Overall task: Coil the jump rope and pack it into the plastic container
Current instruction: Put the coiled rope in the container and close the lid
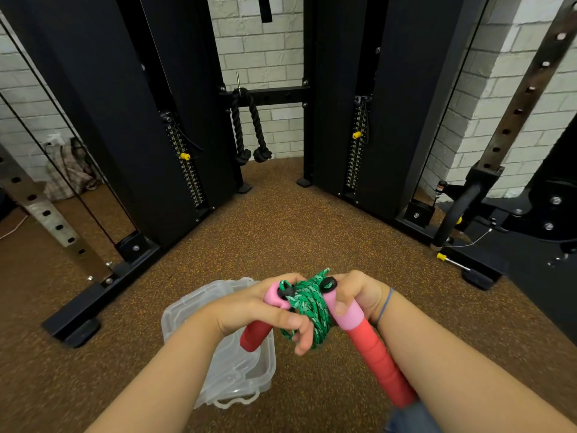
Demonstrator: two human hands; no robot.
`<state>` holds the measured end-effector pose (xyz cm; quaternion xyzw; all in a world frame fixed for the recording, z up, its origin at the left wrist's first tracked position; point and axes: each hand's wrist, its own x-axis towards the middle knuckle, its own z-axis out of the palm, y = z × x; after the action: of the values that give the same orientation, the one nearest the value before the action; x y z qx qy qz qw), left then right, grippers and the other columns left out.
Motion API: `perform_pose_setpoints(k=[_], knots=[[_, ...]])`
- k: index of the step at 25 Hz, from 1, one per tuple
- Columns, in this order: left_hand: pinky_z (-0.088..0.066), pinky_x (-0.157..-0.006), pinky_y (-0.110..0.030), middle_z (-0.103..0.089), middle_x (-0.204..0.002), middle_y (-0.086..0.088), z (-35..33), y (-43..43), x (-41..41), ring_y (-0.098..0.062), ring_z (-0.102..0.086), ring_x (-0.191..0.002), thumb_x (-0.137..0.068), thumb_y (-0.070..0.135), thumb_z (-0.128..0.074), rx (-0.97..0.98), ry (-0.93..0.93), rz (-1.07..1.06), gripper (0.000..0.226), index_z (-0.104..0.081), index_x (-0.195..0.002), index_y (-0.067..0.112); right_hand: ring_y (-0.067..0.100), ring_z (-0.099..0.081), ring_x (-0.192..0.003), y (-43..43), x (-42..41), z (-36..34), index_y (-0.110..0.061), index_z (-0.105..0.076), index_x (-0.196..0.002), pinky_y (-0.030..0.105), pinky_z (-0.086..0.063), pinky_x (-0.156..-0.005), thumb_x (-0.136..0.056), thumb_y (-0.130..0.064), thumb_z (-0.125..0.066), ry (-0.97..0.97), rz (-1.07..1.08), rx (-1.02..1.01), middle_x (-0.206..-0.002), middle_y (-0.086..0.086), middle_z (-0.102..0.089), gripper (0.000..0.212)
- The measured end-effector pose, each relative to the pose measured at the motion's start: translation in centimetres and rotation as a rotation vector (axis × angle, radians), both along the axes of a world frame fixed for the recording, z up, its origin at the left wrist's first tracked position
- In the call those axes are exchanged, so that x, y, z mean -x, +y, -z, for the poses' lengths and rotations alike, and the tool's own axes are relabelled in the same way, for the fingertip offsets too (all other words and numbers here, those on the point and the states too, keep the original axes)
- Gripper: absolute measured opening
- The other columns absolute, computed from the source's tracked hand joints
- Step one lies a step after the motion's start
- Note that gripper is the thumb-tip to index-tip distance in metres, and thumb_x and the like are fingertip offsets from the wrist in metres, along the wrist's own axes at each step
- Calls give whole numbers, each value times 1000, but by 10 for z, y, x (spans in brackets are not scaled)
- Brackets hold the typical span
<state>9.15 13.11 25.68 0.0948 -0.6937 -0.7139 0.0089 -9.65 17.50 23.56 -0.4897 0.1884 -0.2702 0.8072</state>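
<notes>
The jump rope has a green braided cord (307,307) wound in a bundle between its two handles. My left hand (265,310) grips the left handle (257,334), pink at the top and red below, and its fingers reach under the cord. My right hand (356,295) grips the right handle (374,348) at its pink part, with the long red grip pointing down towards me. A clear plastic container (237,364) with a lid sits on the floor below my left forearm, partly hidden by it.
The brown speckled rubber floor (281,232) stretches ahead. Black cable-machine columns (175,104) with weight stacks stand left and right, and a black rope attachment (249,132) hangs between them. A rack base (93,304) lies at the left, more frame parts at the right.
</notes>
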Motion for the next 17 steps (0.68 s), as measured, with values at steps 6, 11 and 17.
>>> perform_pose_setpoints(k=[6, 11, 17], knots=[[-39, -67, -38, -62, -58, -2, 4, 0, 7, -21, -51, -53, -78, 30, -68, 9, 51, -124, 48, -41, -93, -6, 34, -50, -66, -13, 9, 30, 21, -51, -94, 39, -39, -64, -23, -25, -85, 277, 275, -77, -63, 14, -64, 90], [-33, -58, -34, -56, -50, 4, 7, 1, 9, -16, -43, -46, -78, 19, -60, 4, 77, -237, 21, -47, -82, 3, 18, -70, -66, -5, 1, 9, -6, -75, -78, 28, -56, -72, -33, -29, -84, 68, 312, -22, -72, 6, -75, 51], [-36, -55, -27, -49, -45, 4, 12, -1, 12, -13, -40, -43, -77, 28, -62, 49, 65, -363, 20, -56, -61, 17, 16, -71, -65, -4, -9, 0, -9, -77, -69, 23, -56, -70, -48, -38, -79, 104, 407, 73, -67, 5, -75, 36]])
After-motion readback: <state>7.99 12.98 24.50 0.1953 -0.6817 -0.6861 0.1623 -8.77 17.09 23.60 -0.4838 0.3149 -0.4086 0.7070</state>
